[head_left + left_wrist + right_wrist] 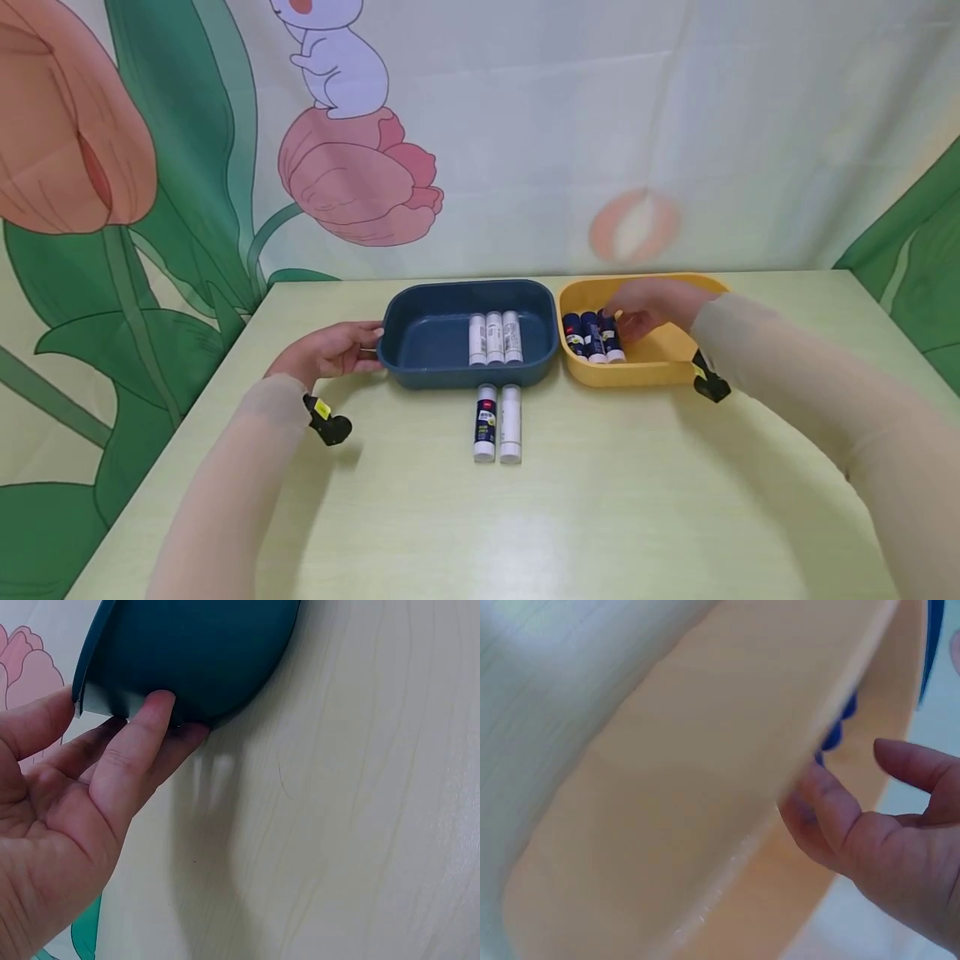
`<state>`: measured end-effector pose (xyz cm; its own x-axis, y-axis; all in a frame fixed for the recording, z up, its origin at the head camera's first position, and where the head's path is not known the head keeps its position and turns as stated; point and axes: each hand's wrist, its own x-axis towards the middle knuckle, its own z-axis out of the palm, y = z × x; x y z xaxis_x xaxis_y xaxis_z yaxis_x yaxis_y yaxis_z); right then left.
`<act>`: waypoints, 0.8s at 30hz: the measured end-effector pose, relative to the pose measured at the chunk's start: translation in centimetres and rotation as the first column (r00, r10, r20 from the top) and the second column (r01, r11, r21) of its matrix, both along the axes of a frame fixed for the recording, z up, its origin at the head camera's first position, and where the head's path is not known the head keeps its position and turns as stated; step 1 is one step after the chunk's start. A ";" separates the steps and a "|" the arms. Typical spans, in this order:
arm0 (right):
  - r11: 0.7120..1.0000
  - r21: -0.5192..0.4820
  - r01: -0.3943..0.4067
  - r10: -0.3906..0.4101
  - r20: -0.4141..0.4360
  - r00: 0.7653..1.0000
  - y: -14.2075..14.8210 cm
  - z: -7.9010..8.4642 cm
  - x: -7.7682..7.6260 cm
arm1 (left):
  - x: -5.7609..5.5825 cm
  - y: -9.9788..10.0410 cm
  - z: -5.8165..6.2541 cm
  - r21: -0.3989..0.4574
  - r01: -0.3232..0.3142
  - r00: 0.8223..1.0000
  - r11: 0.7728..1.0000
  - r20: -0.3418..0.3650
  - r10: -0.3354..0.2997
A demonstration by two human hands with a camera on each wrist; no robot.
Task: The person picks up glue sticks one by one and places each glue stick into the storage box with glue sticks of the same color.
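Note:
My left hand (337, 348) grips the left end of a dark blue tray (420, 377), thumb at the rim and fingers against the outer wall (202, 660). Three white glue sticks (495, 337) lie side by side in its right part. Inside the yellow tray (637, 375), my right hand (648, 307) is beside three dark blue glue sticks (593, 337) at the left end. Its fingertips are at the rightmost one; in the right wrist view the thumb (911, 761) stands apart from the fingers, and the rim partly hides the fingertips.
In front of the blue tray, a dark blue glue stick (485, 425) and a white glue stick (511, 425) lie side by side on the pale wooden table (480, 533). The trays stand nearly end to end by the back edge, before a printed curtain (525, 150).

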<state>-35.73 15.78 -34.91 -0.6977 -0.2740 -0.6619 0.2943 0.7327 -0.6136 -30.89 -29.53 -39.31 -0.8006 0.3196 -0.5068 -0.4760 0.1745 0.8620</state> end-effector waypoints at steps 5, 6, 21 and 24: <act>0.991 -0.131 -0.024 0.008 -0.120 0.993 1.5 3.1 1.0 | -0.1 0.1 0.0 0.004 0.009 1.000 1.000 0.001 -0.009; 0.988 -0.150 -0.042 0.020 -0.144 0.989 1.8 4.0 1.3 | -0.1 0.1 0.0 0.006 0.009 1.000 1.000 0.001 -0.009; 0.961 -0.269 -0.062 -0.065 -0.438 0.897 3.7 10.8 8.1 | -0.2 -0.2 -0.1 0.017 0.009 1.000 1.000 -0.006 -0.009; 0.925 -0.381 -0.002 -0.193 -0.473 0.860 3.3 10.4 9.8 | -0.2 -0.1 -0.1 0.017 0.009 1.000 1.000 -0.004 -0.009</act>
<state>-25.89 19.11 -24.54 -0.9376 -0.3356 -0.0916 -0.0617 0.4194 -0.9057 -31.07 -29.68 -39.39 -0.7997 0.3350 -0.4982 -0.4710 0.1644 0.8667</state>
